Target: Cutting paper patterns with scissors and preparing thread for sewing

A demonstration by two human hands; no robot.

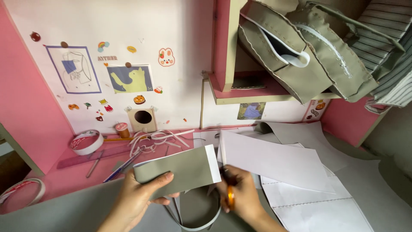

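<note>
Left hand: closed on the grey sheet, thumb on top.
Right hand: closed around orange-handled scissors.
Far left: white tape roll.

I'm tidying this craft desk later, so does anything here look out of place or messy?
Yes. Loose white strips lie tangled on the pink desk by the back wall, and the grey bags on the shelf slump over its edge. The grey piece in the hands looks neat.
</note>
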